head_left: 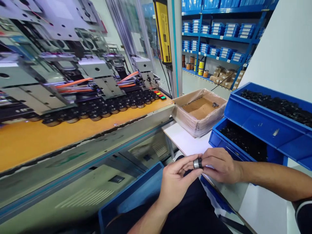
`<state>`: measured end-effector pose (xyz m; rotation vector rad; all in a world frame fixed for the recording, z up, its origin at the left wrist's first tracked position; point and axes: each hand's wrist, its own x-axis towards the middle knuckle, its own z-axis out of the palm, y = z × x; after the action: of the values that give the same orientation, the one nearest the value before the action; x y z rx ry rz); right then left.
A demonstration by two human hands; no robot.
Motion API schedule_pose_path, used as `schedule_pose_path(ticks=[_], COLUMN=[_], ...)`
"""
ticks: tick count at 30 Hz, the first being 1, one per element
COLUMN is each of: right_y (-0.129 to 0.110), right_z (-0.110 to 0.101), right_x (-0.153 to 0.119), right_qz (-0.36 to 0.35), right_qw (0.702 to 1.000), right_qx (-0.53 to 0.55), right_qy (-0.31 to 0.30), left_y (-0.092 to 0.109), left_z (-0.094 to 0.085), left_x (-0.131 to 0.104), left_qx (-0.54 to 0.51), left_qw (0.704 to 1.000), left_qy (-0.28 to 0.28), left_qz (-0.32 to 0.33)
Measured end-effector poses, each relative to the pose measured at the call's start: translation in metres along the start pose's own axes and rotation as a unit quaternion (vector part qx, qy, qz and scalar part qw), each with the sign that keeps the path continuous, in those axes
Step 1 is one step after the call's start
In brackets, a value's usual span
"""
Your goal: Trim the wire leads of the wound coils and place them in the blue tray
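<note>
Parts with black tops crowd the yellow counter before the machine. Left hand has its fingers clamped on a small silver-and-black ring, held above the lap. Beyond it sits a plastic-lined box. Right hand pinches the ring's black end, fingers together on it. Farther right, blue bins, one above another, hold black pieces.
</note>
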<state>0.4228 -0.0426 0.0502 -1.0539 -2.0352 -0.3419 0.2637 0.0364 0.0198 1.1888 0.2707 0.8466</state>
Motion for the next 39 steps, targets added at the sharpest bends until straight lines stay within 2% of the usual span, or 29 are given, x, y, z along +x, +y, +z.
schedule_pose_path(ticks=[3, 8, 15, 22, 26, 30, 32, 34, 37, 39], right_y=[-0.001, -0.002, 0.002, 0.002, 0.002, 0.002, 0.002, 0.001, -0.003, -0.007], right_z=[-0.006, -0.015, -0.015, -0.014, -0.015, -0.012, -0.009, -0.008, -0.007, -0.007], right_x=[0.003, 0.006, 0.004, 0.003, 0.004, 0.002, -0.001, -0.002, -0.001, 0.001], right_qz=[-0.011, 0.021, -0.026, -0.033, -0.064, -0.090, -0.107, -0.112, -0.091, -0.074], right_qw=[0.999, 0.998, 0.999, 0.998, 0.995, 0.990, 0.986, 0.986, 0.993, 0.996], right_qx=[-0.012, -0.037, -0.034, -0.037, -0.064, -0.098, -0.120, -0.121, -0.081, -0.045], right_qy=[-0.033, -0.043, -0.033, -0.044, -0.047, -0.039, -0.035, -0.025, -0.007, -0.003], left_y=[0.001, 0.003, 0.006, 0.004, 0.002, -0.006, -0.011, -0.012, -0.006, 0.001], left_z=[0.000, -0.002, -0.002, -0.005, -0.007, 0.001, 0.008, 0.012, 0.008, 0.000], left_x=[-0.001, -0.001, 0.000, 0.002, 0.001, -0.004, -0.007, -0.009, -0.009, -0.006], left_qx=[-0.013, -0.011, -0.032, -0.036, -0.043, -0.067, -0.071, -0.045, 0.088, 0.204], left_qw=[1.000, 1.000, 0.999, 0.996, 0.995, 0.994, 0.995, 0.997, 0.987, 0.954], left_qy=[0.000, 0.017, -0.003, 0.008, 0.004, 0.017, 0.039, 0.063, 0.066, 0.029], left_qz=[0.006, -0.001, -0.035, -0.080, -0.089, -0.085, -0.063, -0.011, 0.120, 0.219])
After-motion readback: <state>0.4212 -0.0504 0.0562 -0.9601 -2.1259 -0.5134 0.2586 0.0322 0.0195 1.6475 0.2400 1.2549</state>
